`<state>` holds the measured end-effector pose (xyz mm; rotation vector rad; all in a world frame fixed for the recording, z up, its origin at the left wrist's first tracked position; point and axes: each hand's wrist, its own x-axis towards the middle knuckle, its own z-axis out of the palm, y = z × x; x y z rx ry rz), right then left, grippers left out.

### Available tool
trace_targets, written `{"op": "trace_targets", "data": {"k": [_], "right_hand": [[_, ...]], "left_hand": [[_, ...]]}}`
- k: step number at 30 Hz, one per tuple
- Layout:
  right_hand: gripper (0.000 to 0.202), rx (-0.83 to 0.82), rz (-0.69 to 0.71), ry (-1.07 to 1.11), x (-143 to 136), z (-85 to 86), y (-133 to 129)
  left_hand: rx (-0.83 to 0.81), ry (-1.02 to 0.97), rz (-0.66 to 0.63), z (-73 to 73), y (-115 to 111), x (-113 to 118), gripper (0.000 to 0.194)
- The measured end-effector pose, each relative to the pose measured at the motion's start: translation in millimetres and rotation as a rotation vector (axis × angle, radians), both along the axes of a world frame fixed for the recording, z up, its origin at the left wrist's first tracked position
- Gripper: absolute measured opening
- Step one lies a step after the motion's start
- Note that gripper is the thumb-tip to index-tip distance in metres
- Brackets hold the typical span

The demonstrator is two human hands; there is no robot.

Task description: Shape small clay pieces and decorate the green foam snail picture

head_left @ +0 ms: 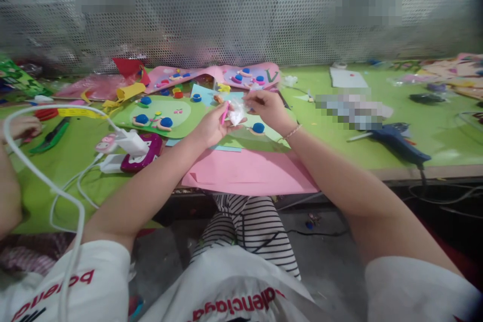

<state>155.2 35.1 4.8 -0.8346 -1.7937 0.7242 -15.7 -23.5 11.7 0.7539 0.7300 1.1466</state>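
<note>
My left hand (pixel 216 127) is held palm up over the green table, closed on a small clear plastic bag (pixel 237 112) with something white in it. A thin pink piece (pixel 225 112) sticks up by the left thumb. At the bag's top edge, my right hand (pixel 267 105) pinches the plastic with its fingers. Beneath both hands lies a green sheet (pixel 196 128) carrying blue and pink clay-like snail shapes, among them a blue snail (pixel 258 128) just under my right hand. Folded pink paper (pixel 249 173) lies at the table's near edge.
A blue glue gun (pixel 400 142) rests on the right. To the left are a purple power socket (pixel 145 153) with white chargers and cable, a green cutter (pixel 51 136) and another person's hand (pixel 22 127). A perforated metal screen (pixel 226 15) stands behind.
</note>
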Motion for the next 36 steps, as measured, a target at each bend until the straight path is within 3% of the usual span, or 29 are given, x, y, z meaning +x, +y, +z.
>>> {"op": "trace_targets", "data": {"k": [6,20,25,30,36], "right_hand": [[0.006,0.179,0.087,-0.161,1.1,4.8,-5.7],[0.016,0.207,0.251,-0.455,14.5,7.9,0.8],[0.008,0.232,0.237,-0.432,7.9,2.0,0.7],[0.011,0.331,0.207,-0.381,7.5,8.1,-5.7],[0.021,0.393,0.218,-0.567,13.5,9.0,-2.0]], "left_hand": [[-0.022,0.028,-0.014,4.6,-3.3,1.9,0.018],[0.003,0.145,-0.08,-6.1,-2.0,-1.4,0.021],[-0.034,0.147,-0.065,-4.4,-3.0,0.2,0.021],[-0.031,0.107,-0.031,5.9,-6.6,0.3,0.021],[-0.062,0.145,-0.009,4.3,-6.8,1.2,0.023]]}}
